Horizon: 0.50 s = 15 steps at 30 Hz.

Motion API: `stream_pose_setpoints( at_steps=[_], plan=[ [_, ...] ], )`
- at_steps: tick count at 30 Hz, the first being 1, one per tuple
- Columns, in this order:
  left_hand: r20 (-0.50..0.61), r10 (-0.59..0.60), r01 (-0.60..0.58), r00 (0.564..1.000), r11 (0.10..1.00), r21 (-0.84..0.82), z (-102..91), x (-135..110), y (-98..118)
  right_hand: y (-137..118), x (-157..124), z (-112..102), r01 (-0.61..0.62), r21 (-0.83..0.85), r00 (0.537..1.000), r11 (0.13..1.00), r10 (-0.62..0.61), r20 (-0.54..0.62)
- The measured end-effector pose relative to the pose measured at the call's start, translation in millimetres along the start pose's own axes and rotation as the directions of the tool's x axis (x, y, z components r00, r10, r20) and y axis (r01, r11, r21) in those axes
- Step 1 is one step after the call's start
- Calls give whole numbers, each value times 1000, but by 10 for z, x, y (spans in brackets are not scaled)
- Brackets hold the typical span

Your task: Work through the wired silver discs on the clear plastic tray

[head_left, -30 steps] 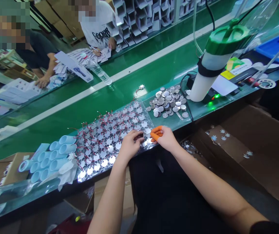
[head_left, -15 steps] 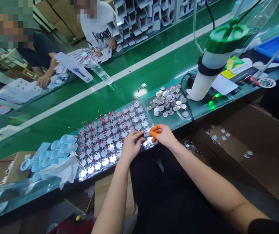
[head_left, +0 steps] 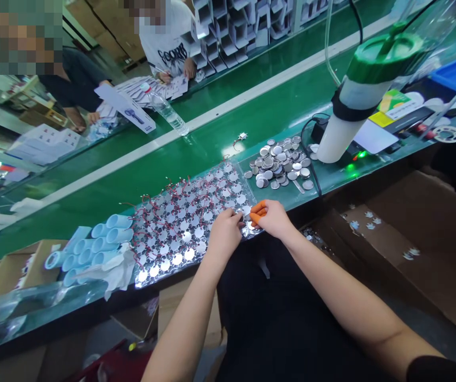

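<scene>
Rows of star-shaped metal boards (head_left: 180, 225) trailing red wires lie on a clear plastic sheet (head_left: 238, 188) at the edge of the desk (head_left: 333, 180). The left hand (head_left: 224, 239) and the right hand (head_left: 271, 218), its fingers in orange cots, curl together at the sheet's near corner, bent over the boards; whether they grip one cannot be told. Just beyond sit a heap of metal discs (head_left: 279, 162) and a white cylinder (head_left: 331, 140) with a green cap. Pale blue tubes (head_left: 96, 249) lie left, a cardboard box (head_left: 406, 249) lower right, and a green belt (head_left: 196, 154) runs behind, a co-worker (head_left: 168, 40) across it
</scene>
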<state>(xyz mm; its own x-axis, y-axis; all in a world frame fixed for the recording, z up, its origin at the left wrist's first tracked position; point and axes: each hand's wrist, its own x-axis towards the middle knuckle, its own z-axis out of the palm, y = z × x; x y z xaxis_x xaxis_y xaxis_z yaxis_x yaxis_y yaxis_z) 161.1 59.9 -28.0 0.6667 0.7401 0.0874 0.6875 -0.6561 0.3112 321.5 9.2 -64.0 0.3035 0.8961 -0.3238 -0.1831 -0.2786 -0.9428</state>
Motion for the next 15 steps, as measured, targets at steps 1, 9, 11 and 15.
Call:
stream_pose_setpoints(
  at_steps=[1,9,11,15],
  plan=[
    [9,-22,22,1000,999,-41,-23,3,-4,3,1,0,-5,4,1000,1000,5,6],
    [14,-256,192,967,684,-704,-151,-80,-283,-13,-17,-18,-30,45,999,999,28,27],
    [16,-336,185,942,477,-859,-141,-146,-295,-36,-54,-48,-26,76,999,997,24,23],
    [65,-405,93,912,48,-995,-111,-279,-202,-70,-98,-140,18,126,1000,992,-17,-10]
  ],
)
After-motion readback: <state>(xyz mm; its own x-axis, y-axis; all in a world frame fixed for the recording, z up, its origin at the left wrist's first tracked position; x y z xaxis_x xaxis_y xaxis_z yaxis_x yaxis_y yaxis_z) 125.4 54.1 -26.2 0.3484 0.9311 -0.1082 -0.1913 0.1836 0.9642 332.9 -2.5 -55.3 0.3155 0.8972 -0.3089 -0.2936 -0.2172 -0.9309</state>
